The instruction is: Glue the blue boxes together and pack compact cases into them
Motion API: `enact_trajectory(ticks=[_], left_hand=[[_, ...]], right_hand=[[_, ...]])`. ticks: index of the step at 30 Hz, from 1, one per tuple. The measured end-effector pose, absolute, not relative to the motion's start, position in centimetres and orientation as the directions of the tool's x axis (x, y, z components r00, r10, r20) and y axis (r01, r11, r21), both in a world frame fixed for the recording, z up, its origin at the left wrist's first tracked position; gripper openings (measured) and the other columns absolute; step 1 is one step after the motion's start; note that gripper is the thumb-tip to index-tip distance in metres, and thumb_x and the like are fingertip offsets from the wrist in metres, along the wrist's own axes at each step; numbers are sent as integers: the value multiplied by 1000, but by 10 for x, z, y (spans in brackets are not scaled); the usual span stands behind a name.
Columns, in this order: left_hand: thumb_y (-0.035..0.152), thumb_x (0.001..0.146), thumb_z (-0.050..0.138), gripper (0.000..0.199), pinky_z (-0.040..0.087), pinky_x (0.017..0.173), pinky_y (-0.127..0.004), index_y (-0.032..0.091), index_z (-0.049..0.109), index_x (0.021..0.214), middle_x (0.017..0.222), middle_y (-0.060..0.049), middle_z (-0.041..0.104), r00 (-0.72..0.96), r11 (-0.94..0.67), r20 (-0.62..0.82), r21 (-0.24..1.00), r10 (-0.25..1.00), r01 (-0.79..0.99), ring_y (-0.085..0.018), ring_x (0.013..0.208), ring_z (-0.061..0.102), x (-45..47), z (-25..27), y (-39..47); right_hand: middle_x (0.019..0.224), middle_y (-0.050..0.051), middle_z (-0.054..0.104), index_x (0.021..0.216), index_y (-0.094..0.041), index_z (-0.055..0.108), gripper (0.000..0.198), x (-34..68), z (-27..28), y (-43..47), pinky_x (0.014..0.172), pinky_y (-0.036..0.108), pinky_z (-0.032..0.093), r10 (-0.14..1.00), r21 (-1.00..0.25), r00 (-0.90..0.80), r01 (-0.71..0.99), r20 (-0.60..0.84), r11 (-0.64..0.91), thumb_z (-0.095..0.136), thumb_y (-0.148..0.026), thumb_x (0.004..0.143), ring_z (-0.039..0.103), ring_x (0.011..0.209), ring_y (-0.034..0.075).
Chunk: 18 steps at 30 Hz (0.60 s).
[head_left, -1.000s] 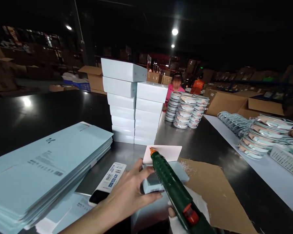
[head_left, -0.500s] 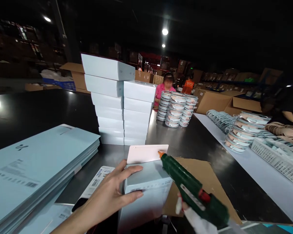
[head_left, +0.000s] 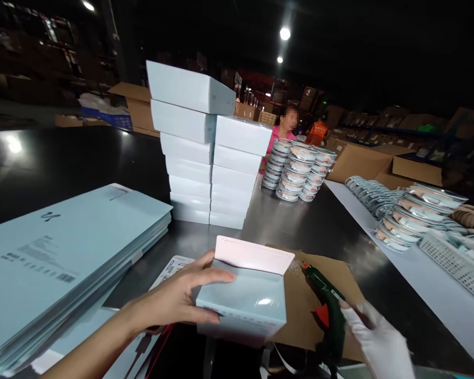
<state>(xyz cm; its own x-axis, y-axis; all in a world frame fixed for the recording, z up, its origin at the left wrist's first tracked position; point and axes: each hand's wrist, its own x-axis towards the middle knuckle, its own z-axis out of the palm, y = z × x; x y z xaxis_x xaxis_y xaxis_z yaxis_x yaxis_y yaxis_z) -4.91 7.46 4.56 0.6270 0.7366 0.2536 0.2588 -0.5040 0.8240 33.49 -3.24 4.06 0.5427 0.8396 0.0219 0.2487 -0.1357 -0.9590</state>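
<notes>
My left hand (head_left: 185, 295) grips the left side of a light blue box (head_left: 245, 295), fingers on top and thumb on the front face. The box's pale pink flap (head_left: 253, 254) stands up at its far edge. To the right, my right hand (head_left: 379, 334), in a white glove, has its fingertips closed at the back of a green glue gun (head_left: 327, 295) with a red trigger and orange nozzle. The gun is low over a brown cardboard sheet (head_left: 296, 326), its nozzle at stringy glue marks. The glove's far fingers are partly hidden.
Stacked white-blue boxes (head_left: 189, 126) rise behind the box. Flat light blue cartons (head_left: 82, 247) are piled at left, beside a phone-like item (head_left: 174, 268). Round clear-lidded packs (head_left: 296, 173) and a white basket (head_left: 454, 268) stand at right. A person in pink (head_left: 280, 131) is across the table.
My right hand has moved the glue gun from the pink flap down and right to the cardboard. The box is tilted more toward me, still in my left hand. The view has shifted slightly.
</notes>
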Motion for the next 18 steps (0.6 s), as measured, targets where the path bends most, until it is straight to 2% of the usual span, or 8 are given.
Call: enact_trajectory(ticks=[1,3,5,6,9,11,15,18], left_hand=[[28,69,93,57,49,110,-45,35,77,124,140,-10,65,623,-502,258,827,739,253,-35,133,59,-49,44,75],[32,72,92,54,47,112,-47,35,76,124,142,-11,61,619,-504,269,829,738,240,-37,136,57,-49,37,74],[39,74,91,52,48,111,-49,35,73,123,149,-12,53,593,-512,325,841,737,174,-39,138,54,-46,26,73],[42,75,90,54,50,109,-50,37,69,125,152,-10,47,557,-515,383,852,737,95,-39,138,55,-44,20,73],[45,79,88,68,54,105,-48,49,47,133,159,-5,29,382,-559,600,798,703,-224,-33,138,56,-37,6,71],[40,85,83,68,51,109,-47,51,42,138,160,-4,28,364,-632,682,728,634,-263,-31,141,53,-35,4,71],[23,93,75,36,44,117,-43,37,69,125,160,-7,41,544,-769,665,637,513,-54,-31,146,46,-42,15,72],[20,88,81,29,39,120,-48,33,78,114,163,-9,42,539,-761,661,647,522,-56,-35,151,39,-46,23,73]], right_hand=[[89,3,80,114,-25,73,59,320,46,-27,75,29,61,869,-940,469,342,156,-15,89,-56,66,76,77,24],[139,9,67,154,-32,40,101,287,51,-14,103,37,54,929,-891,163,377,332,252,89,-54,69,68,121,27],[156,8,53,162,-42,8,112,264,49,-5,113,41,46,913,-852,-126,328,388,408,84,-45,80,55,139,24],[156,7,53,162,-46,6,107,257,45,-3,114,42,45,890,-828,-204,330,407,454,80,-39,85,53,141,23],[150,7,57,159,-45,25,87,255,37,-4,117,44,41,825,-703,-294,432,483,565,70,-19,89,54,140,25],[145,7,58,153,-41,41,79,255,39,-6,116,41,43,774,-624,-380,457,507,634,69,-12,85,56,137,25],[115,4,61,134,-38,61,60,242,59,-1,101,28,54,646,-519,-451,384,616,763,67,-4,84,60,125,20],[118,3,61,131,-38,62,60,237,58,3,101,31,54,619,-473,-454,401,641,784,61,-1,84,60,124,20]])
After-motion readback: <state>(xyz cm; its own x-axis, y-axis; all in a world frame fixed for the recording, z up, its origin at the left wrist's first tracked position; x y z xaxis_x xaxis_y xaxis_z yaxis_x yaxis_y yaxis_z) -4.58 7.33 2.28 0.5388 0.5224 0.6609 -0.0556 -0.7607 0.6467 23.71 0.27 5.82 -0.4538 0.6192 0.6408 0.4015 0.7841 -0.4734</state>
